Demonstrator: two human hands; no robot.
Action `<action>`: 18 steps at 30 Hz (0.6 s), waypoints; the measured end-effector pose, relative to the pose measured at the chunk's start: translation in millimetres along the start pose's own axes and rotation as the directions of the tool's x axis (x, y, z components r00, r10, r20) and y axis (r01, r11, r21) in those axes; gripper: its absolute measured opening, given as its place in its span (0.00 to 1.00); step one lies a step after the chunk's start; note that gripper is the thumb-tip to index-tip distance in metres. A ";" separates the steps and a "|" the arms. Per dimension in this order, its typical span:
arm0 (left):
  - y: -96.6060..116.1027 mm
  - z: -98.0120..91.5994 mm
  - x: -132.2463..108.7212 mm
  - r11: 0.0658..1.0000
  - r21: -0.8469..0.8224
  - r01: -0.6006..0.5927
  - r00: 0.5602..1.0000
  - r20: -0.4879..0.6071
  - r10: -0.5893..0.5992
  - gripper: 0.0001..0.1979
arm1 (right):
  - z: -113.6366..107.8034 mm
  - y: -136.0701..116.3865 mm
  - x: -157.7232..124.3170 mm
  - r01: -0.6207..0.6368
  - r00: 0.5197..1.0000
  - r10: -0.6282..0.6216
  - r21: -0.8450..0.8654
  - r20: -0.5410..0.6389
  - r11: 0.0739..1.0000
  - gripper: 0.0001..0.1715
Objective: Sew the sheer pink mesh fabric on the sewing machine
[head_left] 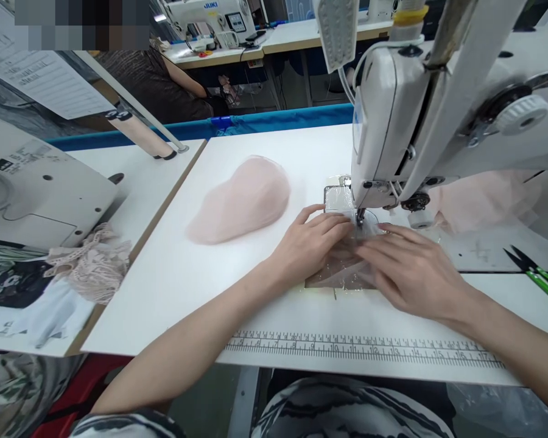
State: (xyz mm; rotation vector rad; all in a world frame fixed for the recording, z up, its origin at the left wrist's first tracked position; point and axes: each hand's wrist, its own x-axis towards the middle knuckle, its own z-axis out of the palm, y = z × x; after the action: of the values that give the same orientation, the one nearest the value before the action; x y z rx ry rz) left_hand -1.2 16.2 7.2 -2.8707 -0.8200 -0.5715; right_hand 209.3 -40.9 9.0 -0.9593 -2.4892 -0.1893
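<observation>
A sheer pale pink fabric piece (pixel 342 272) lies under the needle area of a white sewing machine (pixel 379 121). My left hand (pixel 313 243) is just left of the presser foot (pixel 360 218), palm down, its fingertips closed on the fabric. On the other side, my right hand (pixel 415 267) has its fingers together on the same fabric, close to the needle. Both thumbs are mostly hidden. Whitish gathered material shows between the fingertips. A stack of pink sheer pieces (pixel 249 198) rests on the white table (pixel 164 292) to the left.
Green thread snips (pixel 541 277) lie at the right. More pink fabric (pixel 484 201) sits behind the machine head. A printed ruler (pixel 369 350) runs along the front edge. Bundled cords (pixel 94 261) and another machine (pixel 36 188) are at left. A person (pixel 150 85) sits beyond.
</observation>
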 end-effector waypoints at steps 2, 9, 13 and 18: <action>-4.5 3.8 -0.3 0.999 -0.037 -0.002 0.998 0.058 0.004 0.18 | -0.9 -2.7 -0.1 -0.035 0.997 0.034 -0.021 -0.073 0.999 0.10; -4.2 7.7 -0.5 1.000 -0.028 -0.008 0.998 0.063 0.010 0.16 | 2.6 -6.4 0.1 -0.144 0.987 0.150 -0.103 0.059 0.984 0.17; -1.2 12.0 0.5 0.999 -0.008 -0.049 0.998 0.036 0.049 0.16 | 2.8 -2.6 -0.9 -0.198 0.977 0.204 -0.101 0.059 0.975 0.16; 2.1 16.1 -1.3 0.996 -0.003 -0.084 0.996 0.026 0.084 0.17 | 8.0 0.5 -3.1 -0.279 0.949 0.298 -0.165 0.103 0.946 0.16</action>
State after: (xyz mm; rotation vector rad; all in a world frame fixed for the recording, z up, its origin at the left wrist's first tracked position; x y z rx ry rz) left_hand 4.1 17.0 -8.2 -2.9044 -0.6981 -0.5264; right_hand 208.7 -40.1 0.5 -1.4261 -2.4351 -0.2272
